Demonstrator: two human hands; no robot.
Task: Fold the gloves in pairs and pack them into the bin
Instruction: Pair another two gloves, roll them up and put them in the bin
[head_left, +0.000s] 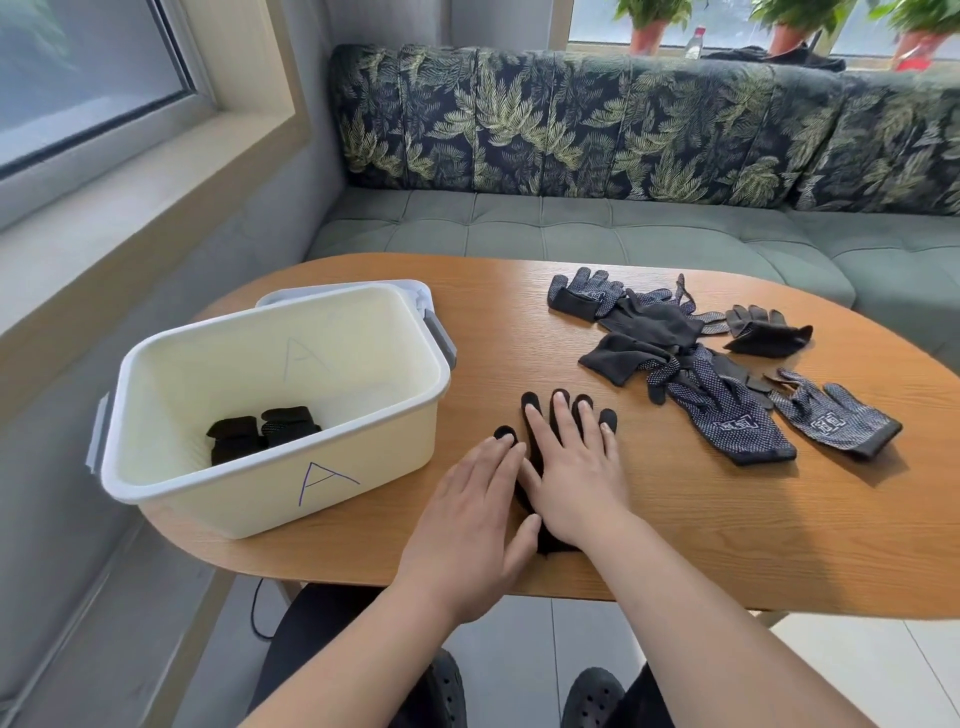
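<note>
A black glove (560, 402) lies flat on the wooden table (727, 519) near the front edge, fingers pointing away from me. My right hand (574, 467) presses flat on it with straight fingers. My left hand (470, 514) lies flat beside it, fingertips touching the glove's thumb. A cream bin (332, 499) marked "A" stands at the left and holds a folded black pair (262, 434). A loose pile of black and dotted gloves (701, 358) lies at the right back of the table.
The bin's white lid (415, 291) lies behind the bin. A green sofa (571, 223) with leaf-print cushions runs behind the table, and a window sill (130, 208) lines the left wall. Bare wood shows between the bin and the glove pile.
</note>
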